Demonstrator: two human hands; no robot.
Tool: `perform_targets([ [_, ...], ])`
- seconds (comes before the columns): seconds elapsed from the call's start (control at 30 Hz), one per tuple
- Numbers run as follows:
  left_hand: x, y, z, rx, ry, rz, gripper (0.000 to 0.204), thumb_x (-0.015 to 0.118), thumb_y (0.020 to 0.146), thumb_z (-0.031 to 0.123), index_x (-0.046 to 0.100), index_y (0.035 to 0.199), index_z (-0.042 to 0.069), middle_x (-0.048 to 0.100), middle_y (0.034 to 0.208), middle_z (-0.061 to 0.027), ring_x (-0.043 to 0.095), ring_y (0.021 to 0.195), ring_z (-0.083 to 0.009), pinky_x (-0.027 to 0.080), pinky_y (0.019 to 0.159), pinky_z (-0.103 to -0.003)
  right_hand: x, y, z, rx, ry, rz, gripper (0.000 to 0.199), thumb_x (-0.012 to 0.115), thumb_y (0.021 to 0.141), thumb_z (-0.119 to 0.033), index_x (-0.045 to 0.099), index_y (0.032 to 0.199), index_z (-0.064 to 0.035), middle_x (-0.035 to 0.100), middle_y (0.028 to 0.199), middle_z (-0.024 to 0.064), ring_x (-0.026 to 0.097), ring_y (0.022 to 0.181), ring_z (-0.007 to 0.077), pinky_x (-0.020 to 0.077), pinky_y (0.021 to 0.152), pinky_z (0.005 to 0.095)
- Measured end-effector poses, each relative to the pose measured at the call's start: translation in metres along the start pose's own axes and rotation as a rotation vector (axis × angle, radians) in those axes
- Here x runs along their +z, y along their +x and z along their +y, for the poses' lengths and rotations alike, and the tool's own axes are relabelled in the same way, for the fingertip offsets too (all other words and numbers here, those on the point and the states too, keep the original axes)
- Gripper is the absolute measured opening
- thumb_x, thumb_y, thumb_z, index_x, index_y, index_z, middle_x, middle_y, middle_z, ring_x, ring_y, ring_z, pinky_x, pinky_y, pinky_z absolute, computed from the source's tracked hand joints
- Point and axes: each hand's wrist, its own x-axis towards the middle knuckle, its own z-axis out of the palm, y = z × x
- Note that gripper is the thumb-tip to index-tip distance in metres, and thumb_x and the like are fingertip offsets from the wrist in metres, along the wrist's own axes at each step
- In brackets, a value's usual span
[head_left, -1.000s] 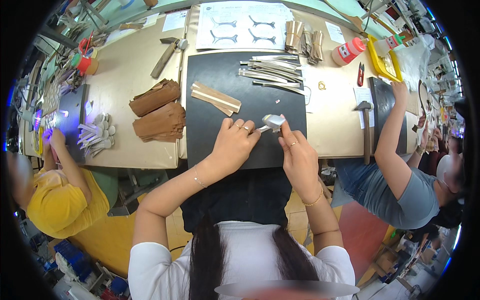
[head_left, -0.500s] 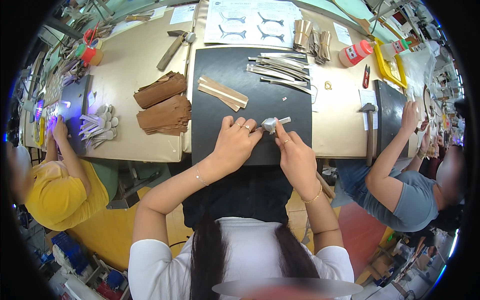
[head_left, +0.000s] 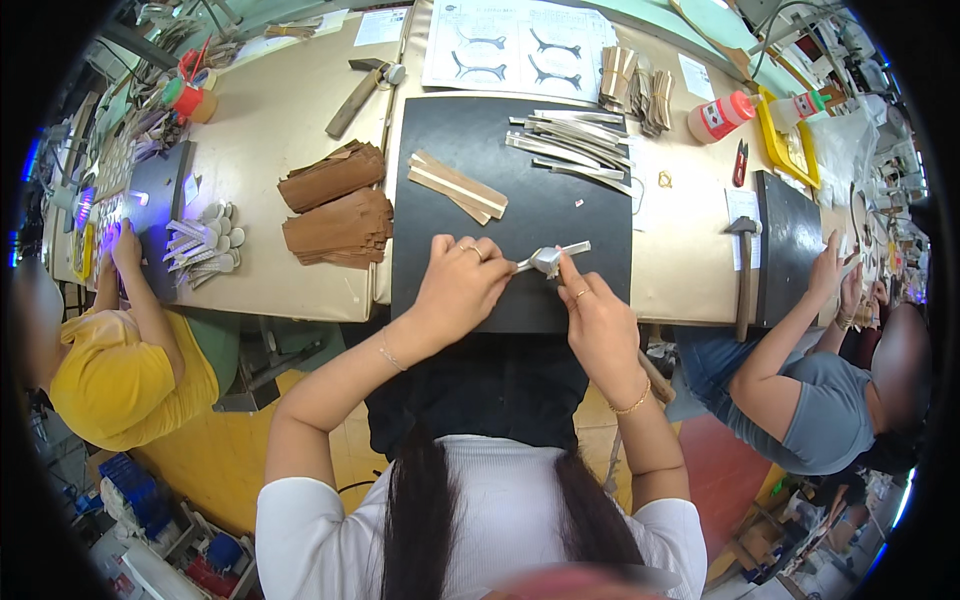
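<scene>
Bright, even light — fisheye-bent, dark rim.

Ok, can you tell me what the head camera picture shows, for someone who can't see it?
Seen from above, a person's left hand and right hand pinch a silvery strip over a black mat. Brown cut pieces and a hammer lie on the tan table. Two other people work on either side.
</scene>
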Motion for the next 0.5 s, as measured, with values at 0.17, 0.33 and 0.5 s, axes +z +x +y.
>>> perform_targets([
  [0.17,-0.001,-0.005,0.004,0.096,0.167,-0.024,0.015,0.074,0.085,0.012,0.076,0.100,0.012,0.061,0.087,0.0004,0.058,0.081,-0.0179,0.038,0.082,-0.039,-0.001,-0.001,-0.005,-0.024,0.056,0.075,0.050,0.065,0.097,-0.013,0.058,0.147,-0.0180,0.060,0.083,0.0078,0.065,0.067,0.0272,0.0529,0.059,0.0394],
  [0.33,-0.005,-0.008,0.003,0.150,0.201,0.003,0.019,0.077,0.082,0.013,0.077,0.101,0.011,0.061,0.088,-0.0003,0.058,0.082,-0.0181,0.039,0.083,-0.039,0.005,-0.002,-0.012,0.014,-0.013,-0.048,0.050,0.066,0.097,-0.014,0.059,0.146,-0.0183,0.062,0.085,0.0068,0.066,0.068,0.0264,0.0535,0.060,0.0386],
  [0.5,-0.012,-0.014,-0.005,0.130,0.061,-0.025,0.025,0.079,0.081,0.013,0.077,0.106,0.011,0.063,0.093,-0.0002,0.058,0.085,-0.0186,0.039,0.084,-0.039,-0.003,0.000,-0.006,-0.039,-0.010,0.013,0.049,0.066,0.097,-0.014,0.059,0.146,-0.0187,0.061,0.084,0.0066,0.066,0.067,0.0259,0.0535,0.059,0.0379],
])
